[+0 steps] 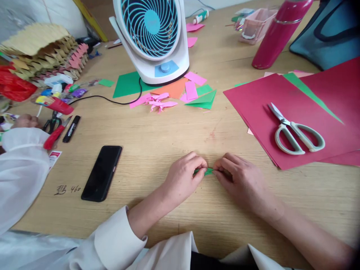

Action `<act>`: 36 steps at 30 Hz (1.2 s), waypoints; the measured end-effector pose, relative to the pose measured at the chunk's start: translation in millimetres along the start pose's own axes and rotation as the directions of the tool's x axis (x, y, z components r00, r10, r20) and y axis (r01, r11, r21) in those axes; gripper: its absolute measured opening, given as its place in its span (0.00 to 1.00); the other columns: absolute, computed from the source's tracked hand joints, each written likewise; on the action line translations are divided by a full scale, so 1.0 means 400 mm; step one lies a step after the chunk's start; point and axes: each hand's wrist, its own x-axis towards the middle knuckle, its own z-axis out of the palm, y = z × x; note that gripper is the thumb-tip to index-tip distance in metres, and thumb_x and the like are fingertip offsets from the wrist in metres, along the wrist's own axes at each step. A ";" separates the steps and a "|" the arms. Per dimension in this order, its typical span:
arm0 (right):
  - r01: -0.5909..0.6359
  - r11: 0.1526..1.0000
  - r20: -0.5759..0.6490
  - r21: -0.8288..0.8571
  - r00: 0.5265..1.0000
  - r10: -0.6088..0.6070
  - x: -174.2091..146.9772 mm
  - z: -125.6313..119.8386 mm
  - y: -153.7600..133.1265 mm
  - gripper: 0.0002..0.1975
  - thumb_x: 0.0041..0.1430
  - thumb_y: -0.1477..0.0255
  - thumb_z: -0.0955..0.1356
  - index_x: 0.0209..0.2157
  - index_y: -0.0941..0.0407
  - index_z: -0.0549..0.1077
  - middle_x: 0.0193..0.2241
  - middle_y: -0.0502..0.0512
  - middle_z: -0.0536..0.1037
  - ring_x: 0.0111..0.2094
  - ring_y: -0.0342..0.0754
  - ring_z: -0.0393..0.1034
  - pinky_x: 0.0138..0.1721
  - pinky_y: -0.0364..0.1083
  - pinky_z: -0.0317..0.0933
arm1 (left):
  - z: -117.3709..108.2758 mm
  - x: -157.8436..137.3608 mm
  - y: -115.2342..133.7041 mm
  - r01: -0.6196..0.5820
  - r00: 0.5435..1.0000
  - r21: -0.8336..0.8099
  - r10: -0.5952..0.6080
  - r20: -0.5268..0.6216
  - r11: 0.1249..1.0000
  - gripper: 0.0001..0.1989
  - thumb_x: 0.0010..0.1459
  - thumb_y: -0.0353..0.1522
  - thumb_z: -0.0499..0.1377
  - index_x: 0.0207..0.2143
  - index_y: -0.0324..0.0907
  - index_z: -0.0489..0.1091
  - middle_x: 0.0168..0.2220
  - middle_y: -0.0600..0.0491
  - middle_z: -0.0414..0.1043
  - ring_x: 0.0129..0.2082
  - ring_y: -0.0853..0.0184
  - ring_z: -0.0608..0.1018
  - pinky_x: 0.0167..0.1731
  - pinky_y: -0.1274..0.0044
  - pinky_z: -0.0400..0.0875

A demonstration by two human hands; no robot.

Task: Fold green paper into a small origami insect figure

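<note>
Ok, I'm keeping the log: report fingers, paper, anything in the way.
Left fingers and right fingers pinching green paper. Paper partly hidden by them. Phone left, scissors right, neither in the way.

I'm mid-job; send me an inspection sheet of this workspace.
Surface: wooden table, handwriting beside the phone.
Job's things: small green paper, mostly hidden by fingers.
Clutter: scissors, slightly open, on red sheets; pink folded pieces and loose paper near the fan; red-handled knife and black marker at left.
Hands: left hand and right hand pinch the green paper.
Cables: black cord from beside the fan's base, running left.
Surroundings: magenta bottle, blue bag; co-worker's sleeve at left.
</note>
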 end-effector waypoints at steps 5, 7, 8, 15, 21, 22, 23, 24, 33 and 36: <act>0.019 1.000 -0.009 0.004 1.000 -0.019 -0.001 0.003 0.004 0.04 0.63 0.75 0.65 0.35 0.55 0.72 0.32 0.52 0.74 0.34 0.47 0.69 0.37 0.46 0.59 | 0.004 0.001 -0.005 -0.026 1.000 0.019 0.026 0.002 0.999 0.06 0.59 0.24 0.56 0.31 0.42 0.69 0.34 0.56 0.70 0.34 0.71 0.73 0.33 0.79 0.64; 0.034 0.999 -0.009 0.005 0.999 -0.034 -0.001 0.005 0.004 0.04 0.63 0.75 0.65 0.35 0.55 0.72 0.33 0.52 0.74 0.35 0.47 0.69 0.39 0.47 0.59 | 0.004 0.001 -0.005 -0.047 0.999 0.025 0.047 0.007 0.999 0.06 0.60 0.24 0.55 0.32 0.42 0.69 0.34 0.56 0.70 0.35 0.71 0.73 0.34 0.79 0.65; 0.040 0.999 -0.012 0.008 0.999 -0.040 -0.001 0.005 0.003 0.04 0.63 0.75 0.65 0.35 0.55 0.71 0.33 0.52 0.74 0.35 0.48 0.69 0.39 0.47 0.59 | 0.003 0.000 -0.005 -0.058 0.998 0.022 0.058 0.006 0.998 0.06 0.61 0.24 0.55 0.33 0.42 0.69 0.34 0.55 0.70 0.36 0.70 0.73 0.35 0.78 0.66; -0.118 0.968 -0.069 0.220 0.988 0.136 -0.009 -0.010 -0.005 0.05 0.63 0.75 0.64 0.32 0.54 0.69 0.26 0.48 0.70 0.26 0.43 0.63 0.29 0.44 0.57 | -0.003 -0.011 -0.003 -0.106 0.966 0.014 0.106 -0.237 0.994 0.08 0.63 0.30 0.57 0.45 0.42 0.66 0.43 0.49 0.67 0.45 0.65 0.72 0.47 0.71 0.70; -0.221 0.771 -0.079 0.597 0.940 0.331 -0.010 -0.008 -0.007 0.08 0.64 0.65 0.67 0.34 0.54 0.70 0.22 0.47 0.68 0.22 0.42 0.62 0.21 0.42 0.54 | 0.022 -0.007 0.002 0.051 0.943 -0.465 -0.196 -0.269 0.884 0.13 0.60 0.32 0.60 0.45 0.42 0.60 0.40 0.52 0.67 0.31 0.73 0.72 0.28 0.81 0.69; -0.214 0.734 -0.083 0.645 0.935 0.345 -0.009 -0.005 -0.009 0.09 0.64 0.63 0.67 0.34 0.54 0.70 0.22 0.47 0.69 0.22 0.42 0.62 0.21 0.42 0.55 | 0.025 -0.005 0.004 0.070 0.944 -0.554 -0.235 -0.233 0.830 0.14 0.60 0.34 0.61 0.45 0.42 0.60 0.40 0.52 0.68 0.31 0.73 0.73 0.28 0.81 0.69; -0.205 0.704 -0.085 0.680 0.931 0.354 -0.008 -0.002 -0.011 0.10 0.64 0.63 0.67 0.33 0.54 0.69 0.22 0.47 0.70 0.22 0.42 0.63 0.21 0.41 0.55 | 0.026 -0.004 0.006 0.082 0.949 -0.625 -0.252 -0.189 0.776 0.14 0.60 0.35 0.61 0.44 0.42 0.61 0.40 0.52 0.68 0.32 0.72 0.73 0.28 0.81 0.69; -0.197 0.683 -0.086 0.704 0.930 0.357 -0.008 0.000 -0.014 0.10 0.63 0.63 0.68 0.33 0.54 0.70 0.22 0.48 0.71 0.22 0.41 0.64 0.21 0.41 0.56 | 0.026 -0.002 0.008 0.091 0.957 -0.681 -0.254 -0.143 0.727 0.12 0.60 0.35 0.61 0.42 0.41 0.62 0.38 0.52 0.69 0.31 0.73 0.73 0.28 0.81 0.68; -0.150 0.662 -0.008 0.734 0.973 0.230 -0.023 0.037 -0.028 0.07 0.64 0.66 0.67 0.34 0.54 0.69 0.27 0.50 0.75 0.29 0.44 0.71 0.31 0.43 0.64 | 0.009 0.005 0.011 0.195 0.966 -0.837 -0.250 0.072 0.511 0.12 0.59 0.36 0.61 0.29 0.40 0.63 0.21 0.61 0.62 0.19 0.78 0.61 0.21 0.82 0.54; -0.104 0.698 0.000 0.708 0.989 0.147 -0.026 0.036 -0.028 0.06 0.66 0.68 0.66 0.35 0.54 0.69 0.28 0.50 0.73 0.30 0.43 0.69 0.32 0.43 0.64 | 0.003 0.007 0.015 0.184 0.971 -0.824 -0.230 0.068 0.536 0.11 0.58 0.33 0.60 0.27 0.40 0.61 0.21 0.62 0.58 0.20 0.78 0.59 0.22 0.82 0.53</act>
